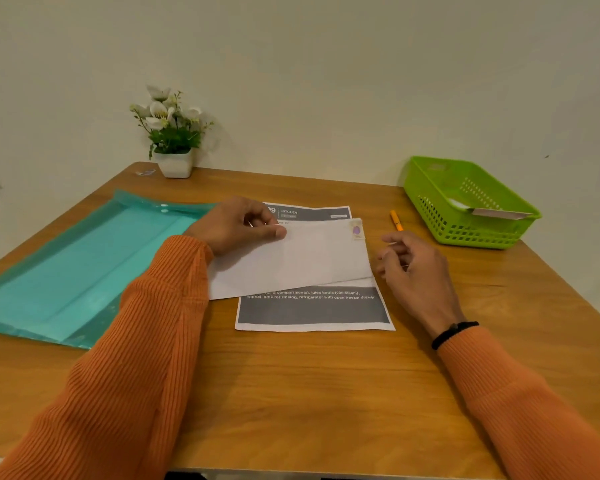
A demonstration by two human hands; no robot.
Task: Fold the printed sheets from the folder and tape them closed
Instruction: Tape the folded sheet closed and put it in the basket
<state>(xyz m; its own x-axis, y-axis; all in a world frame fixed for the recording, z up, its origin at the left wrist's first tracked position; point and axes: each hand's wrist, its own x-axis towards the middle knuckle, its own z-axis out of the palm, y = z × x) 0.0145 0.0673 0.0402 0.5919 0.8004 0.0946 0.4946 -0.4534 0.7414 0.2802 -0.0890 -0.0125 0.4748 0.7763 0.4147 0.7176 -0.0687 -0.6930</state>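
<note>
Two sheets were noted mid-table: a folded sheet (pixel 291 261), pinched by the left hand (pixel 234 225), over a printed sheet (pixel 312 308). The right hand (pixel 407 263) was held loosely curled, apparently empty. Taping judged next; tape roll unseen.

Sleeves: I wear an orange rib-knit sweater; its left sleeve (pixel 146 341) and right sleeve (pixel 520 403) both reach my wrists.
Cuffs: fine ribbing, snug at each wrist.
Wristband: a thin black band (pixel 454 334) circles my right wrist, just above the cuff.
Fingers: bare, no rings visible.
</note>
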